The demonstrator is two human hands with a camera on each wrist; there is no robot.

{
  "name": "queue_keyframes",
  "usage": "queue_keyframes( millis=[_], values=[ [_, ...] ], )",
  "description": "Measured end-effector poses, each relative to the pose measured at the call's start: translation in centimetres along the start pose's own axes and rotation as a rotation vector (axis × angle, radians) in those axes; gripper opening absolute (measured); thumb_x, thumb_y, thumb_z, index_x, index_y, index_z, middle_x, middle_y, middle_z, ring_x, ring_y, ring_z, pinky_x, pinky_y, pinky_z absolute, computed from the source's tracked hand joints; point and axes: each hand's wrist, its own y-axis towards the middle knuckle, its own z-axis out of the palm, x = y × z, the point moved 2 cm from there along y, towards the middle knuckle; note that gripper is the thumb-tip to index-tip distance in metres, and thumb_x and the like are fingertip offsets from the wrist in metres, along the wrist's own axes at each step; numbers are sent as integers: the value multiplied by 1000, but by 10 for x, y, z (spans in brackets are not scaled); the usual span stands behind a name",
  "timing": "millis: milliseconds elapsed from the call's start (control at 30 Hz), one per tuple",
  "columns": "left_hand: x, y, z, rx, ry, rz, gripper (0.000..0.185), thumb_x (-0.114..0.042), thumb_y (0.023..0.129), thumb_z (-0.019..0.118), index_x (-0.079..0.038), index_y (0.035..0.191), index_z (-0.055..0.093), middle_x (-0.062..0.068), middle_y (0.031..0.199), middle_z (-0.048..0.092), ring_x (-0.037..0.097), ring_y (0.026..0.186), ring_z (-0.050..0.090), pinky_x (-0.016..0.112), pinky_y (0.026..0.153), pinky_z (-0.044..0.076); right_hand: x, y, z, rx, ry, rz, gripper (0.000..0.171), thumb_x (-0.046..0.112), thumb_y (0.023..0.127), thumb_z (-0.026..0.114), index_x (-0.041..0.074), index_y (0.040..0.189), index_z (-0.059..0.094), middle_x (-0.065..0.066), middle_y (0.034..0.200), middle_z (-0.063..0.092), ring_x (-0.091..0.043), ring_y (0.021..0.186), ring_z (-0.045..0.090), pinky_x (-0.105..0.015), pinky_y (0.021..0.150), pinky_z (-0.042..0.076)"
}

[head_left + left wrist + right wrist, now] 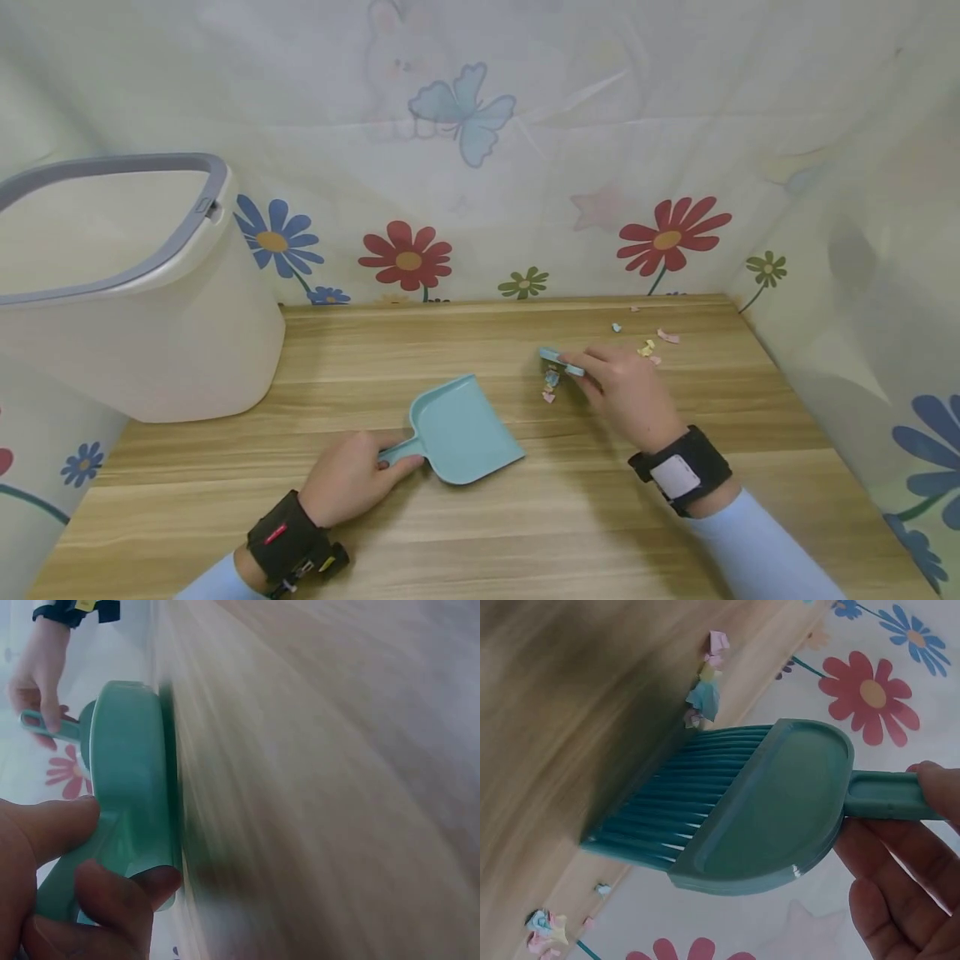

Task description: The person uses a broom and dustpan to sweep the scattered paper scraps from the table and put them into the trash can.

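My left hand grips the handle of a teal dustpan that lies flat on the wooden table, its mouth turned toward the back right. The same dustpan shows edge-on in the left wrist view, held by my fingers. My right hand holds a small teal brush by its handle. Its bristles touch the table beside a few paper scraps. More coloured paper scraps lie just right of the dustpan.
A large white bin with a grey rim stands at the back left. Further scraps lie scattered near the back wall. Flower-print sheeting closes in the back and right sides.
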Motion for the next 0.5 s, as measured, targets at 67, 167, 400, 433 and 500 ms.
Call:
queue_keyframes(
  millis=[67,167,400,433,500],
  values=[
    [-3,1,1,2,0,-3,15,-47,94,75,-38,84,70,-17,56,37,-1,48,34,21,48,28,7,-5,2,3,-1,-20,31,0,81,86,9,111,80,-5,86,73,-14,67,61,-35,64,53],
    [-5,2,1,-1,2,-5,15,-46,93,75,-37,83,70,-17,56,39,-1,48,34,21,48,28,19,-12,3,-3,-13,-63,31,0,80,86,9,109,80,-3,84,73,-12,66,59,-35,65,53],
    [-7,1,3,-14,18,3,20,-48,93,76,-37,78,67,-17,58,40,-1,50,35,21,48,28,48,-18,6,-29,-4,-122,32,1,78,88,10,108,81,-1,83,73,-9,64,59,-30,59,50],
    [-7,1,4,-15,20,6,22,-48,93,76,-36,76,66,-17,58,40,-1,50,35,21,48,28,51,-18,6,-32,1,-121,31,2,78,88,10,108,81,-1,82,73,-8,63,58,-29,58,49],
    [-8,1,5,-16,22,12,24,-47,93,76,-36,75,65,-17,59,39,-2,50,34,20,49,27,54,-15,3,-39,23,-113,31,3,79,88,9,108,80,0,80,71,-7,60,53,-26,56,45]
  ],
)
